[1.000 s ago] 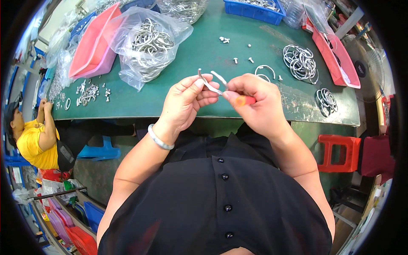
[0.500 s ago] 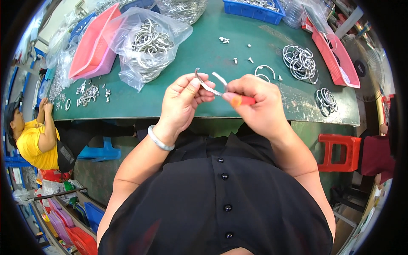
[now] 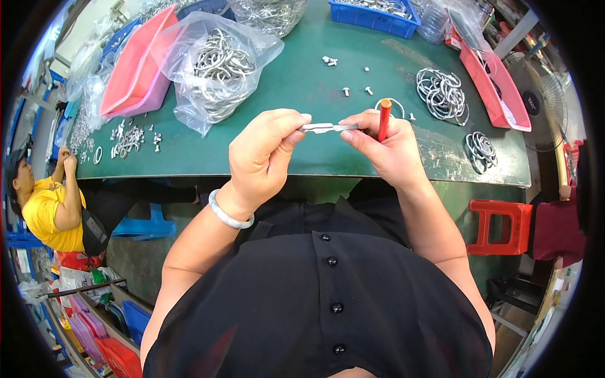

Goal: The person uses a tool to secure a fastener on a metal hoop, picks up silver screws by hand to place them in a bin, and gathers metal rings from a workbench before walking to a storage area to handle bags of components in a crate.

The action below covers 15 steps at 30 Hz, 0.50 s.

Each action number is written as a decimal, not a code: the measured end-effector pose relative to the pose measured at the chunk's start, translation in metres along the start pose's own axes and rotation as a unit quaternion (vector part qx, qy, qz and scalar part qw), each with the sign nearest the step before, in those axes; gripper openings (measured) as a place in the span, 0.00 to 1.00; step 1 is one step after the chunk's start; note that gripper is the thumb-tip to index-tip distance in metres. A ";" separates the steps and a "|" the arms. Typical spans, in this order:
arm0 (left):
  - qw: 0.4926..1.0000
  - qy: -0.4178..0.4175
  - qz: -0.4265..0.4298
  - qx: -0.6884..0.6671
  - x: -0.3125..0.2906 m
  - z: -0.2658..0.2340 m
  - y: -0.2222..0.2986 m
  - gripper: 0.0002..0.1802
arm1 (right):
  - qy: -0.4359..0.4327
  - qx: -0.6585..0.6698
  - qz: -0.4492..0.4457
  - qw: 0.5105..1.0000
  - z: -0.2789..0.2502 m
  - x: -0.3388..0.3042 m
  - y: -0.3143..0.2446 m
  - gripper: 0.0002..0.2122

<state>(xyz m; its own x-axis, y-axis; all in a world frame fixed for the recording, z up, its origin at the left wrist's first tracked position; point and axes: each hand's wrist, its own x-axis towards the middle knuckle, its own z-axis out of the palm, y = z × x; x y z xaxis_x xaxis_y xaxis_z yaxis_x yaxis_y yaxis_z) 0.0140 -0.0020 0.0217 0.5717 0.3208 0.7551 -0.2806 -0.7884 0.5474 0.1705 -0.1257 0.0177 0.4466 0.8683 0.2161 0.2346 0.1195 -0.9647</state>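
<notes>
Both hands meet in front of my chest, above the table's near edge. The thumb and fingertips of my left hand [image 3: 265,150] pinch one end of a silver hinged metal ring [image 3: 322,128], seen nearly edge-on. My right hand [image 3: 396,146] grips its other end between thumb and forefinger. A red-handled tool [image 3: 384,120] is also held in that right hand, its handle pointing up; its working end is hidden by the fingers. Just beyond lies an open metal ring [image 3: 397,106], partly covered by the right hand. Small screws [image 3: 346,92] are scattered past the hands.
Metal rings are piled at the right [image 3: 441,96], with a smaller pile [image 3: 481,152] nearer. A clear bag of rings [image 3: 220,75] and a pink bin [image 3: 135,69] stand left. A blue tray [image 3: 375,17] is at the back. A person in yellow [image 3: 53,205] sits left.
The tool's handle has swung from lying sideways to upright. My left hand has turned over, and the metal ring now lies level between both hands, its curved arms no longer showing apart.
</notes>
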 end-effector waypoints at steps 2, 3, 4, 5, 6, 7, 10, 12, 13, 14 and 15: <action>1.000 -0.010 0.007 0.016 0.002 -0.001 0.004 0.07 | -0.001 -0.002 0.004 1.000 -0.001 0.000 0.000 0.05; 0.999 -0.012 0.024 0.022 0.004 0.000 0.005 0.08 | 0.001 0.004 0.007 1.000 -0.001 0.000 0.002 0.06; 0.999 -0.015 0.042 0.029 0.004 0.000 0.007 0.08 | 0.003 0.011 0.010 1.000 -0.001 0.000 0.003 0.06; 0.999 -0.015 0.043 0.029 0.004 0.000 0.008 0.08 | 0.002 0.010 0.010 1.000 0.000 0.000 0.005 0.06; 0.997 -0.020 0.058 0.044 0.004 0.000 0.008 0.09 | 0.003 0.020 0.008 1.000 0.000 0.000 0.006 0.06; 0.995 -0.025 0.072 0.059 0.004 0.000 0.009 0.10 | 0.004 0.031 0.006 1.000 0.000 0.000 0.007 0.06; 0.994 -0.032 0.083 0.067 0.003 0.001 0.009 0.10 | 0.000 0.026 0.010 1.000 -0.001 0.000 0.008 0.06; 0.993 -0.036 0.083 0.072 0.004 0.001 0.009 0.10 | -0.003 0.031 0.013 0.999 -0.001 0.000 0.009 0.06; 0.993 -0.040 0.083 0.076 0.004 0.001 0.010 0.10 | -0.006 0.036 0.016 0.999 -0.001 0.000 0.009 0.07; 0.993 -0.040 0.084 0.075 0.004 0.001 0.010 0.10 | -0.005 0.036 0.016 0.999 -0.002 0.000 0.008 0.07; 0.993 -0.031 0.082 0.079 0.004 0.001 0.010 0.10 | -0.009 0.036 0.022 0.999 -0.001 -0.001 0.007 0.07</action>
<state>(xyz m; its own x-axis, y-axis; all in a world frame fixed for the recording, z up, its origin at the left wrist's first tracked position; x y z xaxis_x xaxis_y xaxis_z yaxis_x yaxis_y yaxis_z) 0.0146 -0.0091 0.0293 0.5758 0.1518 0.8034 -0.2524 -0.9016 0.3512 0.1729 -0.1261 0.0105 0.4395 0.8816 0.1721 0.1528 0.1154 -0.9815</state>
